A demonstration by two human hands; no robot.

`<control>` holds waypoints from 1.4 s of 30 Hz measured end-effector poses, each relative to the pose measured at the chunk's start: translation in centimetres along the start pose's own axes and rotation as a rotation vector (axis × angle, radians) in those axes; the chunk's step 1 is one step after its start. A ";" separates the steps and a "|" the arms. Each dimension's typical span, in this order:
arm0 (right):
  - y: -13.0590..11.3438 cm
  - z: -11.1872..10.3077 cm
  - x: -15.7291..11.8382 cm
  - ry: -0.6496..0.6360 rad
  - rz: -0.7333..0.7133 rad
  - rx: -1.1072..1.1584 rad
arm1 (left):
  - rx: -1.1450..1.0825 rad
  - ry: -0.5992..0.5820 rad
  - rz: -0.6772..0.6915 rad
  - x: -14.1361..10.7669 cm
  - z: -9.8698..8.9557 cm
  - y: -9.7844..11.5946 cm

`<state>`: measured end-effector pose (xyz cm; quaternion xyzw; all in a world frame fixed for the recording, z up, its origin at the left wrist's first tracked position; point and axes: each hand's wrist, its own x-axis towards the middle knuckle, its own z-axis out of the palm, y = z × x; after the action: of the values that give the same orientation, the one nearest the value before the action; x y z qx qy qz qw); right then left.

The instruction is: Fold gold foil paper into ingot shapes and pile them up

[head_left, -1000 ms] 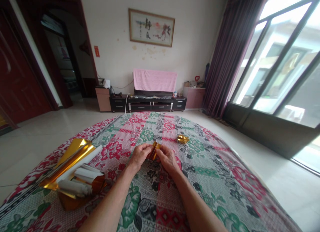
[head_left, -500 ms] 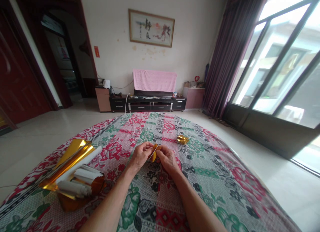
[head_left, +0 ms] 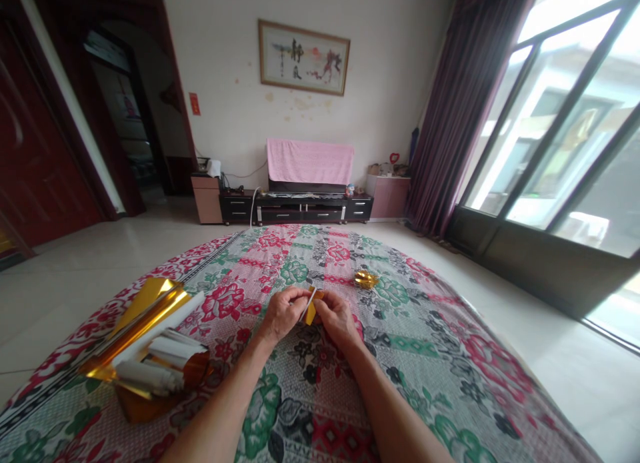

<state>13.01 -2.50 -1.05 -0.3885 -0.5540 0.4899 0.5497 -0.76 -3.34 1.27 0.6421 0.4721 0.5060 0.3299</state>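
Observation:
Above the middle of the flowered tablecloth, a small piece of gold paper (head_left: pixel 311 312) with a thin pale edge or strip is held between both hands. My left hand (head_left: pixel 286 312) pinches it from the left, fingers closed. From the right, my right hand (head_left: pixel 336 316) grips the same piece with closed fingers. Just beyond my right hand lies a shiny crumpled or folded gold piece (head_left: pixel 366 280) on the cloth.
Rolls and sheets of gold foil (head_left: pixel 155 320) with white rolled material (head_left: pixel 155 376) lie at the left of the round table (head_left: pixel 400 383). Beyond the table stands a low black cabinet (head_left: pixel 283 215) with a pink cloth (head_left: pixel 310 160) over a screen.
The gold piece between my hands has tilted slightly, and its pale strip stands a little steeper. Both hands have barely moved and keep hold of it.

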 end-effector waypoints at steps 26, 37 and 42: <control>-0.3 0.0 -0.1 0.003 0.018 0.023 | -0.406 0.090 -0.243 0.3 0.0 -0.9; -0.9 -0.2 -0.2 0.021 -0.054 -0.013 | -0.269 0.042 -0.169 0.2 0.1 -0.9; -0.3 -0.4 -0.1 0.015 -0.056 -0.070 | -0.204 -0.025 -0.137 0.2 0.1 -1.3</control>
<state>13.43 -2.63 -0.86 -0.3957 -0.5772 0.4517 0.5533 -0.98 -2.74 0.10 0.5777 0.4566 0.5195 0.4334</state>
